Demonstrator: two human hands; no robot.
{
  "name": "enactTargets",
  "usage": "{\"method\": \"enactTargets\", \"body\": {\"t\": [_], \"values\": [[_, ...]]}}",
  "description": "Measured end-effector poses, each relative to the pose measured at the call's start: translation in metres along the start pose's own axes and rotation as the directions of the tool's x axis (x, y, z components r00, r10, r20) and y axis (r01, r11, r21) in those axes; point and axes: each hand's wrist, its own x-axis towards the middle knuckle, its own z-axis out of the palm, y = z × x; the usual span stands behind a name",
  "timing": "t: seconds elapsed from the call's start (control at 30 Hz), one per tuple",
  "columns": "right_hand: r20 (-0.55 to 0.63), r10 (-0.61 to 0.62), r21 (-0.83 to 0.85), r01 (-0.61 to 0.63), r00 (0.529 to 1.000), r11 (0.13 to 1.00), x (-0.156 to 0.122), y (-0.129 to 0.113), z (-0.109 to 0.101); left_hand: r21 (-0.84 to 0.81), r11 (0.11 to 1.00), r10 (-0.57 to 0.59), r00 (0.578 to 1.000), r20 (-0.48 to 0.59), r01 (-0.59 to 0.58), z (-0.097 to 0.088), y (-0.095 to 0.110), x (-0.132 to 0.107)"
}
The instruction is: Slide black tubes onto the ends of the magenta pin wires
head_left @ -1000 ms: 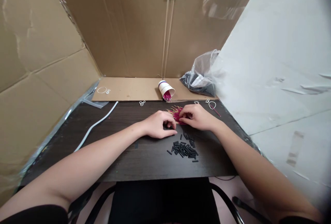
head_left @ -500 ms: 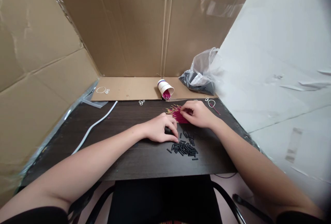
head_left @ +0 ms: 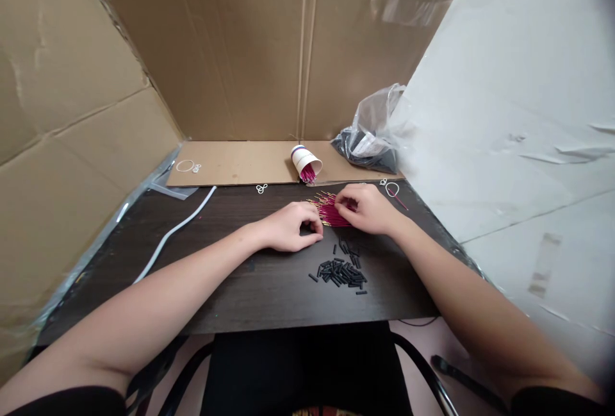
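Observation:
A bundle of thin dark-red wires [head_left: 335,216] with yellowish tips lies on the dark table. My right hand [head_left: 366,209] rests over the bundle's right part, thumb and fingers closed on the wires; its fingertips are partly hidden. At the left end of the bundle is my left hand [head_left: 292,227], fingers curled and thumb meeting them in a pinch. Whatever lies between these fingertips is too small to make out. Just below both hands sits a loose pile of short black tubes [head_left: 341,272], with a few strays beside it.
A white paper cup [head_left: 306,161] lies tipped on a cardboard strip [head_left: 230,163], more red wires in its mouth. Behind right sits a clear bag [head_left: 369,140] of dark pieces. A pale tube [head_left: 168,236] lies left. Cardboard walls enclose the back and left, a white panel the right.
My left hand has drawn up and slightly left, away from the pile of black tubes to the wire ends, and its fingers have closed. My right hand stays on the wires.

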Motion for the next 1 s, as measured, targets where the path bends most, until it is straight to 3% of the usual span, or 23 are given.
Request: {"method": "enactTargets", "body": {"t": [0.2,0.4,0.53,0.67,0.83,1.0], "values": [[0.005,0.008,0.014,-0.008,1.0,1.0,0.0,-0.003,-0.001,0.133,0.99,-0.06,0.996,0.073,0.05,-0.007,0.006,0.001],[0.006,-0.004,0.047,0.003,1.0,0.999,0.0,-0.004,-0.002,0.172,0.985,-0.03,0.996,0.083,0.015,-0.004,0.009,0.0],[-0.009,-0.007,0.053,0.008,1.0,0.999,0.0,-0.004,-0.001,0.013,0.994,-0.111,0.994,-0.008,0.111,-0.004,0.001,0.001],[-0.018,-0.001,0.087,0.003,1.0,0.996,-0.002,-0.005,-0.001,-0.218,0.948,-0.26,0.959,-0.116,0.231,-0.006,-0.009,0.005],[-0.013,-0.038,0.183,0.04,0.999,0.982,-0.004,-0.013,-0.002,-0.492,0.845,-0.34,0.921,-0.189,0.211,-0.005,-0.019,0.01],[-0.018,-0.076,0.174,0.078,0.997,0.982,-0.004,-0.015,-0.002,-0.567,0.797,-0.38,0.902,-0.206,0.207,-0.004,-0.025,0.011]]}}
